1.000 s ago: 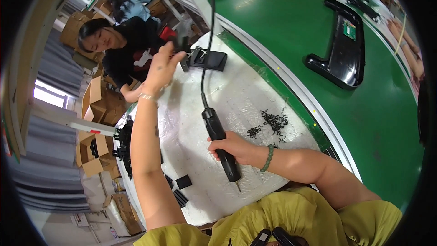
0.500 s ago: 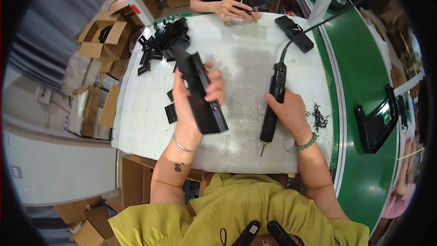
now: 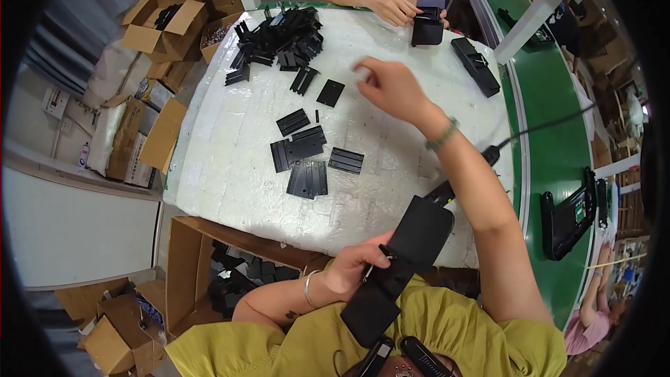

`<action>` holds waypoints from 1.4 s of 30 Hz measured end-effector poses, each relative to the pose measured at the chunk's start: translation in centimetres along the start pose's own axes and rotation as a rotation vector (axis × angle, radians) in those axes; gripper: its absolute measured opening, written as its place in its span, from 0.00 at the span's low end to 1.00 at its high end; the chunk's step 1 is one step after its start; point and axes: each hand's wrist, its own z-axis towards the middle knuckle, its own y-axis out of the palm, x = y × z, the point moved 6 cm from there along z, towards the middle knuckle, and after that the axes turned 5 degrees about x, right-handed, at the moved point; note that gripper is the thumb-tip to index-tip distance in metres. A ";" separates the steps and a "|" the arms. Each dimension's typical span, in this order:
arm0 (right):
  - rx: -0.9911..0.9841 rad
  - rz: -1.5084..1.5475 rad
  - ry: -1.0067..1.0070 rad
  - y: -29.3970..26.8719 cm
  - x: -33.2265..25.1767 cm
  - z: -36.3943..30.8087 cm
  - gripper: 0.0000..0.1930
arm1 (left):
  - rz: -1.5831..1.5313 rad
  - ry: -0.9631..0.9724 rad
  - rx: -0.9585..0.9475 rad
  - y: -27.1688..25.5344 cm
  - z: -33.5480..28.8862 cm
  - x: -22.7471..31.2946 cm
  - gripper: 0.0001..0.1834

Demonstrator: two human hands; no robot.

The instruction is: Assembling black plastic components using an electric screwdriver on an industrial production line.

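My left hand grips a long black plastic housing close to my body. The housing is tilted, and a thin metal rod shows near my thumb. My right hand reaches over the middle of the table, fingers loosely bent and apart, with nothing seen in it. Nearest to it lies a flat black plate. Under my right forearm, a corded electric screwdriver rests on the table, mostly hidden. Several grooved black plastic pieces lie left of the table's middle.
A heap of black plastic parts covers the far left of the white table. Across it, a co-worker's hand works on a similar housing. A black box lies far right. Below left stands a carton; a green conveyor runs at right.
My right hand has let go of the screwdriver and moved up and left. My left hand has brought the housing down toward my body and turned it. The view has shifted.
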 end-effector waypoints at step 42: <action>0.064 0.670 0.091 -11.5 -10.0 -9.4 0.12 | 0.641 1.266 0.149 5.6 2.5 10.9 0.34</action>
